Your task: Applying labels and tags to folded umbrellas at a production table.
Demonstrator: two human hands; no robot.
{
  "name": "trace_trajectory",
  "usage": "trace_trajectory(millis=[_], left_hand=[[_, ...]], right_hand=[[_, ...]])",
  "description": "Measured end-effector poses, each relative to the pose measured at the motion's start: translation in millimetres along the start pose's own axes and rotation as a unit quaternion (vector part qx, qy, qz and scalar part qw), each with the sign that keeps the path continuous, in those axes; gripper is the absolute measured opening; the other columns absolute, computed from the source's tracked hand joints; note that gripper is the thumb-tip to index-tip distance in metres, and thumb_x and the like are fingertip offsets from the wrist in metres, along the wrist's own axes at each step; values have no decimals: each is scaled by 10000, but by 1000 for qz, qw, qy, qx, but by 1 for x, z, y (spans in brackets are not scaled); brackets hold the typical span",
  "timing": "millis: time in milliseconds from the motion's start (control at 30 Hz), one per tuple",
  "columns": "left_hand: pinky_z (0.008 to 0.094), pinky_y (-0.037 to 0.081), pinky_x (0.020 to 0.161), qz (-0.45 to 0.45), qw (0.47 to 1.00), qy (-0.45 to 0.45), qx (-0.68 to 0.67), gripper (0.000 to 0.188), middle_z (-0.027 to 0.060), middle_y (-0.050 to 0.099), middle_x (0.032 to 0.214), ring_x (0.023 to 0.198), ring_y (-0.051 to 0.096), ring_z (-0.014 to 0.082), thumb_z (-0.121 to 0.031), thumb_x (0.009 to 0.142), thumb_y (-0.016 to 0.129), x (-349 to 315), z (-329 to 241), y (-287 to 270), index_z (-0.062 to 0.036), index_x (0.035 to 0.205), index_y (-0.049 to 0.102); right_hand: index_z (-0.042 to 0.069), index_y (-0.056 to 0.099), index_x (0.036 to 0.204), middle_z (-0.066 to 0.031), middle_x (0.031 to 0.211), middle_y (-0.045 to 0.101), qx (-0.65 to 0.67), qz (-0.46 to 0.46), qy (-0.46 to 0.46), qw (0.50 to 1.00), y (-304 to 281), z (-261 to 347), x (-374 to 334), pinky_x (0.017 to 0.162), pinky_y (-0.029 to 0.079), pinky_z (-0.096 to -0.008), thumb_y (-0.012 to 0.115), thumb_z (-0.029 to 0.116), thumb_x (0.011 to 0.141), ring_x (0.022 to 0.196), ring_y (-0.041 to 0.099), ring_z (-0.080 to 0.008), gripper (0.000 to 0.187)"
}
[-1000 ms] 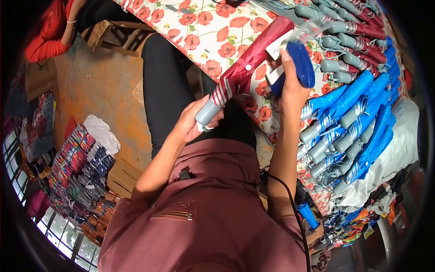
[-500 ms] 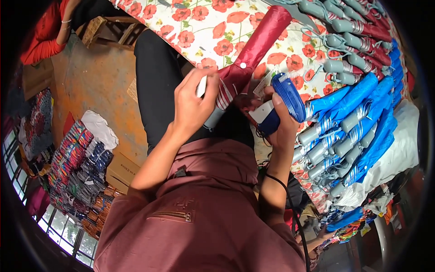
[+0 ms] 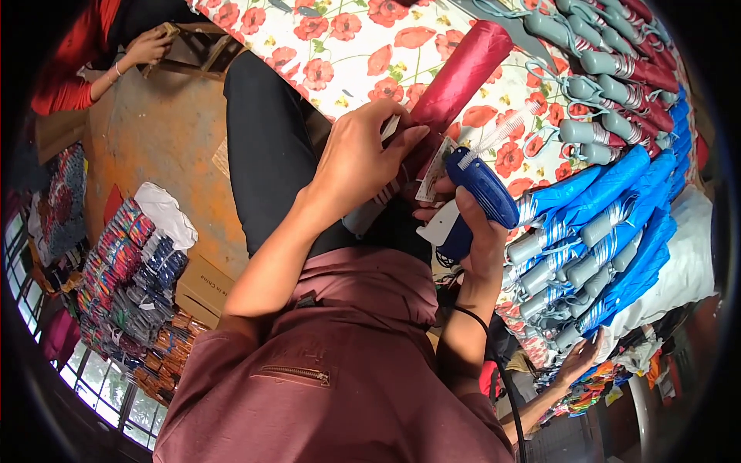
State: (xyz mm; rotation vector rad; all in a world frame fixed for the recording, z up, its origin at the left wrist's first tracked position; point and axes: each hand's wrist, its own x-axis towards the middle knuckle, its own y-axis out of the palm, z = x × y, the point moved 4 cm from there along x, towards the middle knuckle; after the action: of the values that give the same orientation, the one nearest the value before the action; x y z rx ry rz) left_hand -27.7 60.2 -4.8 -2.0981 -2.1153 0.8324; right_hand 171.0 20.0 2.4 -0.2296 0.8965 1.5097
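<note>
A folded dark red umbrella [image 3: 467, 73] lies slanted from my lap onto the table edge, its grey handle [image 3: 361, 222] toward me. My left hand [image 3: 359, 154] bends over its middle, thumb and fingers closed on a small white piece [image 3: 390, 128] that is partly hidden. My right hand [image 3: 482, 235] grips a blue and white tagging gun [image 3: 486, 189], with a row of clear plastic fasteners [image 3: 505, 127] sticking out of its top. A white printed label [image 3: 434, 171] sits between the gun and the umbrella, near my right fingertips.
Folded umbrellas with grey handles lie in rows at the right, red ones [image 3: 629, 69] behind blue ones [image 3: 610, 181]. A poppy-patterned cloth [image 3: 340, 58] covers the table. Bundled goods [image 3: 116, 262] and a carton [image 3: 202, 289] stand at lower left. Other people's hands show at upper left [image 3: 150, 46] and lower right [image 3: 579, 363].
My left hand has moved right and up onto the umbrella with the white piece. The label now shows beside the tagging gun. Another person's hand has come up at lower right.
</note>
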Motion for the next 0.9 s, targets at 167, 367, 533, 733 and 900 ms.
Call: trace_trajectory(millis=[167, 367, 533, 733, 900], left_hand=[[373, 458, 583, -40, 998, 48, -15, 144, 112, 634, 725, 591, 532, 241, -101, 902, 752, -2, -1, 3, -1, 921, 649], [356, 465, 616, -6, 996, 85, -30, 112, 106, 663, 810, 642, 553, 236, -59, 901, 718, -6, 1, 0, 0, 985, 675], [319, 478, 671, 9, 991, 127, -47, 187, 88, 689, 901, 717, 578, 210, -2, 861, 698, -6, 3, 1, 6, 1048, 693], [338, 460, 624, 11, 976, 195, -91, 265, 86, 686, 886, 669, 566, 253, 65, 747, 677, -7, 4, 3, 7, 1006, 690], [336, 455, 623, 14, 977, 176, -115, 284, 81, 682, 877, 667, 561, 248, 81, 732, 673, -8, 8, 5, 7, 1005, 695]], right_hand=[[-61, 589, 1309, -177, 1076, 725, 14, 6, 16, 1000, 3, -2, 1, 753, 636, -376, 640, 65, 983, 795, 739, -312, 354], [-81, 565, 1322, -195, 1098, 699, -20, 8, 26, 999, 3, -7, 6, 717, 648, -419, 618, 100, 993, 797, 735, -327, 379], [-84, 567, 1318, -191, 1070, 707, -24, -1, 28, 999, 11, -6, 9, 706, 644, -409, 623, 106, 996, 765, 728, -317, 378], [-82, 586, 1283, -169, 984, 717, -98, -30, 19, 995, 28, 2, 8, 669, 627, -365, 608, 210, 1028, 694, 709, -276, 388], [-58, 634, 1192, -124, 879, 711, -108, -18, 26, 994, 27, 2, 5, 615, 574, -293, 558, 296, 1065, 650, 672, -203, 383]])
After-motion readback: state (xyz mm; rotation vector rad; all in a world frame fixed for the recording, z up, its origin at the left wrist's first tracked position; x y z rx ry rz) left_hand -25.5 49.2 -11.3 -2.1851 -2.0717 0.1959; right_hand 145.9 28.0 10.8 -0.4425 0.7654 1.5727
